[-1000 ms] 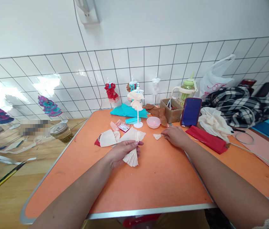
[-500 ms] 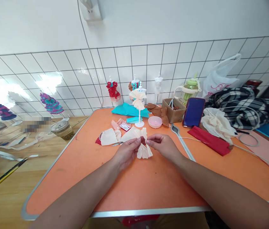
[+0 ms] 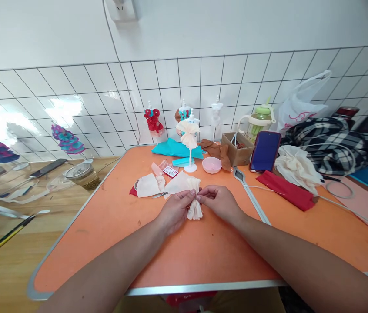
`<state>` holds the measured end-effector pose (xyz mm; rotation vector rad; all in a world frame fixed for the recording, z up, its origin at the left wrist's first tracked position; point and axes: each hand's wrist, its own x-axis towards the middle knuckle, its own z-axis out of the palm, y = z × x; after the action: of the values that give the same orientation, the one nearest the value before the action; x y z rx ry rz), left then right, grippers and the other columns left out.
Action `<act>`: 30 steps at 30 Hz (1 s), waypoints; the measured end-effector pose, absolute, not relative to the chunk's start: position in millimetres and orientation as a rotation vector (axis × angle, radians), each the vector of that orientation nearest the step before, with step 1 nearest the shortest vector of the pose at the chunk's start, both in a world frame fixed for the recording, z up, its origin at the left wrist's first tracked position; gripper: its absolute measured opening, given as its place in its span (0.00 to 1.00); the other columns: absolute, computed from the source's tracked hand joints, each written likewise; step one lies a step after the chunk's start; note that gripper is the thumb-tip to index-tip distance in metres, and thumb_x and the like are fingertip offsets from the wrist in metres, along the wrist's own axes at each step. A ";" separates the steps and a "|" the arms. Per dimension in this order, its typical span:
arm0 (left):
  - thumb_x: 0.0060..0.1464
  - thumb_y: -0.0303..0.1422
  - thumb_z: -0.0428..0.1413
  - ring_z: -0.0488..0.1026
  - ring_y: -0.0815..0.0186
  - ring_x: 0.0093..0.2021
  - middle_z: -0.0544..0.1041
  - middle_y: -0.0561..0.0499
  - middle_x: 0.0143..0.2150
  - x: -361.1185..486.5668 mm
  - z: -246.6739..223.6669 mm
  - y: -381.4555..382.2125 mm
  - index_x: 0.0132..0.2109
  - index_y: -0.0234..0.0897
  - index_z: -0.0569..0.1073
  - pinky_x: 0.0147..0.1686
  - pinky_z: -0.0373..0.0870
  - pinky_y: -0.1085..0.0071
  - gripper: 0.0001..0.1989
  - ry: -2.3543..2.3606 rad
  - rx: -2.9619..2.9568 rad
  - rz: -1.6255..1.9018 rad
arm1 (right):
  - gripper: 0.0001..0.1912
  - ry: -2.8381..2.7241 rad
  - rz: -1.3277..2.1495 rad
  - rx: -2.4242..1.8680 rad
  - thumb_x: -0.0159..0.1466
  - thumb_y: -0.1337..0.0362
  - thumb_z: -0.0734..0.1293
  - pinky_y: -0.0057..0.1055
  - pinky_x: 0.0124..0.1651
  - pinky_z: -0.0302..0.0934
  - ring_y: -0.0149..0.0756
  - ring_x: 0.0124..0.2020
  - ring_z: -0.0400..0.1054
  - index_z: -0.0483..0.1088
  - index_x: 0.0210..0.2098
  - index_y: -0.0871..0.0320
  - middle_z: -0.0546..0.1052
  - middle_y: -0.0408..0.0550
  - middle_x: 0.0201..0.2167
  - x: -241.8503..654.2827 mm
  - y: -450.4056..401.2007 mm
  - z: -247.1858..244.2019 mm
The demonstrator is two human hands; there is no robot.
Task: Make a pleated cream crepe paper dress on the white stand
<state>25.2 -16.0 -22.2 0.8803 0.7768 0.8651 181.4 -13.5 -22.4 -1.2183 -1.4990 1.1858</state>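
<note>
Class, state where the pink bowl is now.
In the head view, slightly right of centre, the pink bowl sits on the orange table beyond the right hand, between the white stand's base and brown material.

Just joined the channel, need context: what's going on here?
A person's left hand and right hand pinch a pleated cream strip near its middle, its ends fanning out above and below the fingers. They work over an orange table. Beyond the hands stands a small dress form wearing a cream frill, with a pink bowl to its right.
</note>
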 end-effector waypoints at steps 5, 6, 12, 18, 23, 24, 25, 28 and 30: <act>0.50 0.42 0.58 0.70 0.71 0.25 0.75 0.49 0.28 26.2 -20.3 -17.8 0.44 0.31 0.75 0.27 0.66 0.74 0.20 0.767 0.873 0.891 | 0.07 -1.531 1.166 -1.242 0.52 0.61 0.68 0.30 0.36 0.66 0.37 0.31 0.73 0.73 0.28 0.60 0.79 0.48 0.30 180.1 -15.5 -24.6; 0.50 0.42 0.58 0.70 0.71 0.25 0.75 0.49 0.27 26.6 -19.5 -18.1 0.44 0.31 0.75 0.27 0.66 0.74 0.19 0.754 0.864 0.892 | 0.07 -1.545 1.162 -1.246 0.53 0.61 0.68 0.30 0.35 0.66 0.36 0.30 0.73 0.73 0.27 0.59 0.78 0.47 0.29 180.0 -15.9 -24.6; 0.50 0.41 0.58 0.72 0.68 0.27 0.77 0.44 0.35 29.7 -19.1 -19.0 0.46 0.32 0.74 0.28 0.69 0.71 0.19 0.729 0.807 0.903 | 0.06 -1.563 1.170 -1.262 0.54 0.62 0.67 0.30 0.32 0.66 0.37 0.27 0.73 0.73 0.27 0.59 0.78 0.47 0.26 179.9 -17.1 -24.7; 0.51 0.40 0.58 0.73 0.68 0.28 0.78 0.43 0.37 32.8 -18.5 -20.0 0.47 0.31 0.73 0.29 0.69 0.72 0.19 0.753 0.780 0.916 | 0.08 -1.569 1.137 -1.269 0.54 0.61 0.67 0.29 0.32 0.66 0.37 0.27 0.73 0.74 0.29 0.59 0.78 0.47 0.26 181.1 -17.0 -26.8; 0.53 0.40 0.57 0.72 0.68 0.27 0.78 0.44 0.33 33.0 -16.9 -19.7 0.47 0.30 0.74 0.28 0.67 0.72 0.19 0.745 0.796 0.897 | 0.08 -1.598 1.098 -1.273 0.54 0.61 0.67 0.29 0.31 0.65 0.36 0.26 0.73 0.74 0.29 0.58 0.78 0.46 0.25 182.6 -16.5 -28.2; 0.53 0.40 0.56 0.72 0.68 0.26 0.78 0.44 0.33 32.7 -17.2 -19.6 0.47 0.30 0.74 0.28 0.67 0.72 0.19 0.735 0.799 0.891 | 0.07 -1.598 1.096 -1.269 0.54 0.61 0.67 0.29 0.31 0.65 0.36 0.26 0.73 0.74 0.29 0.58 0.78 0.46 0.26 182.7 -16.1 -28.3; 0.53 0.39 0.56 0.71 0.69 0.26 0.77 0.45 0.32 32.2 -17.4 -19.4 0.46 0.30 0.74 0.29 0.67 0.72 0.18 0.724 0.803 0.886 | 0.07 -1.595 1.094 -1.265 0.54 0.61 0.67 0.29 0.31 0.65 0.36 0.26 0.73 0.74 0.29 0.58 0.78 0.46 0.26 182.7 -15.7 -28.2; 0.53 0.36 0.57 0.72 0.69 0.30 0.77 0.45 0.34 30.4 -16.9 -19.0 0.45 0.31 0.75 0.32 0.66 0.73 0.15 0.664 0.828 0.872 | 0.07 -1.574 1.089 -1.253 0.54 0.61 0.67 0.29 0.30 0.65 0.36 0.26 0.73 0.74 0.29 0.58 0.78 0.46 0.26 183.1 -14.3 -26.9; 0.52 0.33 0.58 0.73 0.67 0.35 0.77 0.44 0.40 29.0 -15.3 -19.0 0.47 0.32 0.74 0.36 0.66 0.73 0.15 0.609 0.842 0.860 | 0.08 -1.549 1.085 -1.245 0.54 0.60 0.67 0.28 0.30 0.65 0.35 0.26 0.73 0.74 0.29 0.58 0.78 0.46 0.27 183.3 -14.0 -25.1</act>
<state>29.0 -19.0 -15.3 0.8416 0.6090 0.8599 183.3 -14.0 -25.1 -1.2449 -1.5490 1.0850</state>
